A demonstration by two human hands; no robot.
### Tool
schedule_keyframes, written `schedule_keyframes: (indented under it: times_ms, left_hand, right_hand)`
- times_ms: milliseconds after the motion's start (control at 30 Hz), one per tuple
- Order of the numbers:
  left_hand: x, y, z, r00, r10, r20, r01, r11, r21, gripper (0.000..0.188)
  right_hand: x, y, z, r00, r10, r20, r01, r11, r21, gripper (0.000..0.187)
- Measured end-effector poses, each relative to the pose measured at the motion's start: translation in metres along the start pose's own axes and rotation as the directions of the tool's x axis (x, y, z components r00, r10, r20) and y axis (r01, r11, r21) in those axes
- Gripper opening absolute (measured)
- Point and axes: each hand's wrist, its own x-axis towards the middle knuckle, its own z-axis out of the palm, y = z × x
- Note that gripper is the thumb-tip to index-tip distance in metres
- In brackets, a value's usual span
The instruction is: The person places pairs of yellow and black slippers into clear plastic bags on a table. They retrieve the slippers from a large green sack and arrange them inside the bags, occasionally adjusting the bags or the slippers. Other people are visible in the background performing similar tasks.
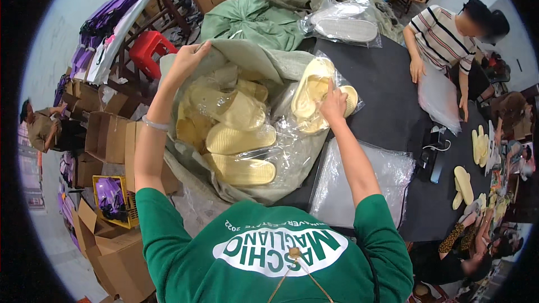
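A large grey-green woven sack (244,56) stands open before me, holding several pairs of pale yellow slippers (240,139) in clear plastic bags. My left hand (192,57) is closed on the sack's far left rim and pulls it upright. At the sack's right edge, my right hand (334,104) grips a bagged pair of yellow slippers (310,87), its index finger stretched along them. The palm side of that hand is hidden. Below my right forearm lies a stack of clear plastic bags (336,191) on the black table (382,98).
A tied green sack (252,19) and bagged white slippers (351,29) lie beyond. At the right, a person in a striped shirt (441,36) handles clear bags (439,98). Loose yellow slippers (462,185) lie on the table. Cardboard boxes (106,134) and a red stool (150,53) stand left.
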Motion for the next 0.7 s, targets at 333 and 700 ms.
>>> schedule_keyframes:
  times_ms: [333,700]
  left_hand:
    - [0.0,-0.006,-0.029,0.99,-0.135,0.047,0.094,0.367,-0.925,0.046]
    - [-0.076,0.061,-0.096,0.917,0.157,-0.366,-0.397,0.415,-0.818,0.041]
  right_hand:
    - [-0.049,-0.012,-0.055,0.996,-0.082,-0.047,0.089,0.641,0.763,0.02]
    - [-0.033,-0.203,-0.13,0.959,-0.225,-0.175,0.266,0.484,0.834,0.038]
